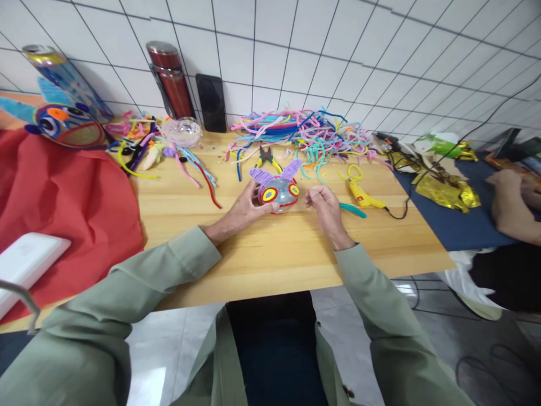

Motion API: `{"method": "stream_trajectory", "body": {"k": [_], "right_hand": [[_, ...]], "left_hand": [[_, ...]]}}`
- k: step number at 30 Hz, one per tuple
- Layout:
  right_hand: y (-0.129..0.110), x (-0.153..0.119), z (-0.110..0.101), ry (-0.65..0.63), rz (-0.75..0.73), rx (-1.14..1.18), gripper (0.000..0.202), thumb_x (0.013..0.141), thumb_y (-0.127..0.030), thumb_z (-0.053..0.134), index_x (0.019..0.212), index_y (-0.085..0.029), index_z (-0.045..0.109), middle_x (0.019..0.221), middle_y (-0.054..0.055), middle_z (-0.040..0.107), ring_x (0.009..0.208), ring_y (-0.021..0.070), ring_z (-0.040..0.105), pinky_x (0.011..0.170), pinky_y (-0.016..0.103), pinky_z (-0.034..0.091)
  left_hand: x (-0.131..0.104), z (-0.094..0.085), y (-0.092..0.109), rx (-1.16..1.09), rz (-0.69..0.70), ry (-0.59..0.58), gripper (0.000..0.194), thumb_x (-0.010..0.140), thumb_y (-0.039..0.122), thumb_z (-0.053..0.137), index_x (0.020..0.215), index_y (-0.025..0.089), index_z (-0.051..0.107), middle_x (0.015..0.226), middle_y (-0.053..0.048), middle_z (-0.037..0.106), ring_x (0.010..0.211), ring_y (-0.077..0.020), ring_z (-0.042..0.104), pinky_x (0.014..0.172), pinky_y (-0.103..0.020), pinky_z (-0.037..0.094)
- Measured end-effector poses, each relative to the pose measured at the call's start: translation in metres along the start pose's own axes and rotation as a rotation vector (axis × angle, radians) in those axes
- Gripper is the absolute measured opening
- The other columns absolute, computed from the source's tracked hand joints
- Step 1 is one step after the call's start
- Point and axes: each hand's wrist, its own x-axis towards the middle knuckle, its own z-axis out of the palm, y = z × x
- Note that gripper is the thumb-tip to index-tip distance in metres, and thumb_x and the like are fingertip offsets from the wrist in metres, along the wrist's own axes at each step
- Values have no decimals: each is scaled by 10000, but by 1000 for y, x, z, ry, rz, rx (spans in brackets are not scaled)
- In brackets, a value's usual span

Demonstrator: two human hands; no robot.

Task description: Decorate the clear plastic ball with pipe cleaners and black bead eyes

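Observation:
My left hand (246, 210) is closed around the side of a clear craft ball (285, 194) decorated as an animal head. The ball has yellow eyes rimmed in red, a red mouth line and two purple pipe-cleaner ears (291, 168). Just right of it, my right hand (324, 207) is pinched, apart from the ball; anything between its fingertips is too small to make out. A teal curved piece (353, 211) lies beside that hand. Farther right sits a yellow hot glue gun (364, 197). Behind the ball rest yellow-handled pliers (267, 158).
A heap of pipe cleaners (296, 127) lies along the tiled wall, with a phone (211, 103) and red thermos (172, 79) leftward. A finished-looking decorated head (63, 125) sits by red cloth (76, 192). At right are gold wrappers (448, 189) and another person's arm (513, 206).

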Motion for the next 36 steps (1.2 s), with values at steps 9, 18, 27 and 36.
{"method": "stream_trajectory", "body": {"k": [9, 18, 27, 36], "right_hand": [[-1, -2, 0, 27, -47, 25, 103, 805, -295, 746, 825, -254, 653, 760, -42, 649, 695, 140, 583, 705, 301, 503], [-10, -8, 4, -5, -72, 32, 64, 838, -291, 700, 821, -252, 652, 766, -36, 639, 710, 147, 583, 716, 315, 490], [-14, -12, 6, -6, -64, 46, 64, 785, -248, 699, 833, -257, 658, 792, -33, 652, 720, 153, 578, 714, 318, 480], [-15, -12, 9, -36, -6, 106, 130, 878, -347, 717, 822, -254, 645, 738, -31, 647, 698, 160, 596, 729, 331, 495]], "left_hand": [[0, 0, -1, -6, 8, -3, 735, 821, 574, 914, 1355, 220, 552, 1395, -121, 694, 1274, -299, 698, 1071, -440, 583], [-1, 1, 0, -27, -2, 6, 761, 782, 557, 952, 1343, 222, 562, 1370, -106, 689, 1258, -290, 700, 1071, -436, 598], [-1, 2, 4, -28, -7, -6, 747, 792, 547, 947, 1340, 230, 550, 1384, -108, 672, 1295, -304, 688, 1122, -476, 577], [-3, 2, 2, -23, -20, -11, 768, 794, 529, 948, 1380, 236, 548, 1442, -123, 657, 1327, -323, 684, 1155, -521, 569]]}}
